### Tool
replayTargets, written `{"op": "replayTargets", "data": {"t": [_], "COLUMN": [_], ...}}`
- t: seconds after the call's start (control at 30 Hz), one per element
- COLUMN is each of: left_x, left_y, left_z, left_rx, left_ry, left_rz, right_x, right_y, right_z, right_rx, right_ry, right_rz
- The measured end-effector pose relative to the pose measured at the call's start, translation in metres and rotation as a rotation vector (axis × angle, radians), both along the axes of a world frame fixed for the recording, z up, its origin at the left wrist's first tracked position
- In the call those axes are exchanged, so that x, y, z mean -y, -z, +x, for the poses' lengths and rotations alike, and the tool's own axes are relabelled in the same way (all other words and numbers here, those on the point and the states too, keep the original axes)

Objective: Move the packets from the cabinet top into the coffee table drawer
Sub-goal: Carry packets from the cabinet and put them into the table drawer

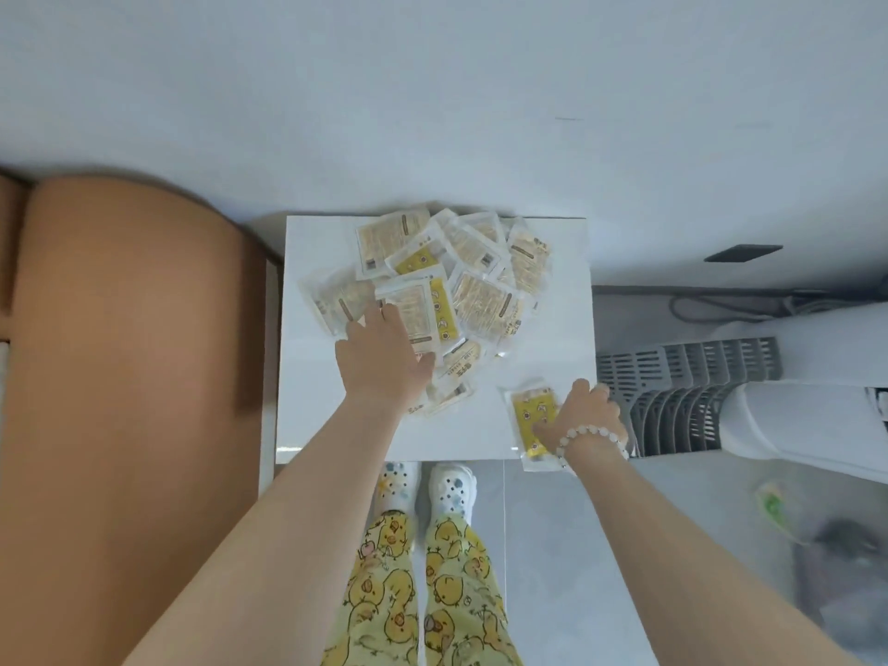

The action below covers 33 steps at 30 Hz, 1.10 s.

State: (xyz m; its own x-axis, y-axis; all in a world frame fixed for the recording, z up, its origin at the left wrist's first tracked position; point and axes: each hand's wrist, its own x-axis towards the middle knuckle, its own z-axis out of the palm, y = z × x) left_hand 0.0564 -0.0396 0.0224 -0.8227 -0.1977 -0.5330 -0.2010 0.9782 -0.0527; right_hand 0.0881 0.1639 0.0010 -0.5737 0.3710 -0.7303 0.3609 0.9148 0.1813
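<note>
A pile of several clear and yellow packets (461, 276) lies on the white cabinet top (317, 415), mostly toward the back. My left hand (384, 360) lies on the near left side of the pile, fingers spread over the packets. My right hand (588, 415), with a bead bracelet on the wrist, grips a separate yellow packet (531, 415) at the cabinet's front right corner. Part of that packet sticks out past the front edge. The coffee table drawer is not in view.
A tan rounded sofa arm (129, 353) stands close on the left of the cabinet. A grey slatted rack (682, 396) and a white appliance (812, 401) are on the right. My feet in white clogs (427, 487) stand at the cabinet's front, on a grey floor.
</note>
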Motion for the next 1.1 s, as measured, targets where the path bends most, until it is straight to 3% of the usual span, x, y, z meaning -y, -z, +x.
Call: {"op": "replayTargets", "data": {"t": [0.2,0.47,0.73,0.87,0.97,1.03,1.1], "left_x": [-0.018,-0.033,-0.03,-0.027,-0.026,-0.025,-0.023], "left_y": [0.057,0.084,0.089,0.091,0.089,0.088,0.087], "left_z": [-0.032,-0.049,-0.048,-0.049,-0.051,-0.048,-0.046], "left_rx": [0.054,0.013,0.0,-0.003,0.002,-0.013,-0.029], "left_ry": [-0.259,-0.31,-0.326,-0.343,-0.375,-0.358,-0.343], "left_rz": [0.109,0.096,0.144,0.191,0.223,0.227,0.236], "right_x": [0.001,-0.004,-0.016,-0.02,-0.002,0.019,0.041], "right_y": [0.059,0.077,0.071,0.045,0.025,0.025,0.034], "right_z": [0.013,0.008,-0.007,-0.043,-0.084,-0.103,-0.109], "right_rx": [0.079,0.016,0.0,-0.23,-0.346,-0.31,-0.28], "right_ry": [0.11,0.174,0.335,0.39,0.23,0.016,-0.065], "right_rz": [0.065,0.082,-0.117,-0.296,-0.438,-0.466,-0.51]}}
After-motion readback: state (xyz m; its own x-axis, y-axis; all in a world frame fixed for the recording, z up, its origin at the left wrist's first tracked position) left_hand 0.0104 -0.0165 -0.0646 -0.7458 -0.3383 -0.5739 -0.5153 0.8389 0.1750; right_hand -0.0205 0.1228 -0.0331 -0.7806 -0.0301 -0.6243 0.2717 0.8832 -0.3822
